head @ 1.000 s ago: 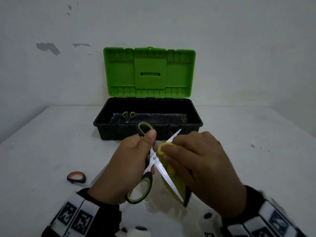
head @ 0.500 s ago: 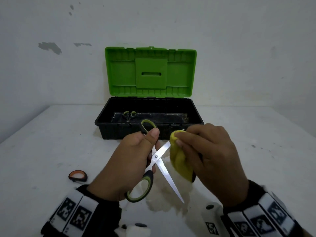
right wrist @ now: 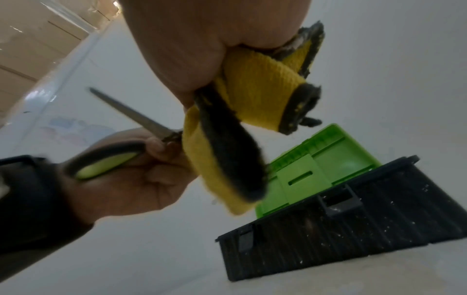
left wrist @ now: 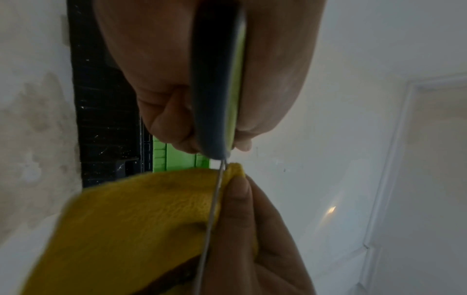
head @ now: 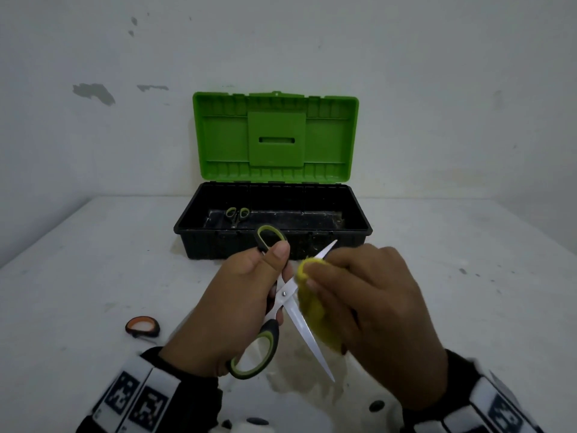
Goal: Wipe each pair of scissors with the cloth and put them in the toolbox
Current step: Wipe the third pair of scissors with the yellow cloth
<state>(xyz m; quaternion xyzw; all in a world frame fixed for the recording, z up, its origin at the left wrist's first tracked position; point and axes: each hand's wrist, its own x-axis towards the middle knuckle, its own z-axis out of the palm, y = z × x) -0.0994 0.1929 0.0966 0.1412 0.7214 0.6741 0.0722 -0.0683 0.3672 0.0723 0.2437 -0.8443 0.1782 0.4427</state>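
The scissors (head: 288, 303) are held up over the table (head: 93, 276), in front of the toolbox (head: 273, 225), with the blades spread wide open. They are gripped by the left hand (head: 231, 310): the fingers are curled round one handle and the thumb is pressed on top. The yellow cloth (head: 312, 310) is pinched by the right hand (head: 374, 320), with thumb and fingers closed on it, and it is folded round one blade. A second, smaller pair (head: 237, 215) is seen lying inside the toolbox. An orange handle (head: 142, 326) is seen on the table at the left.
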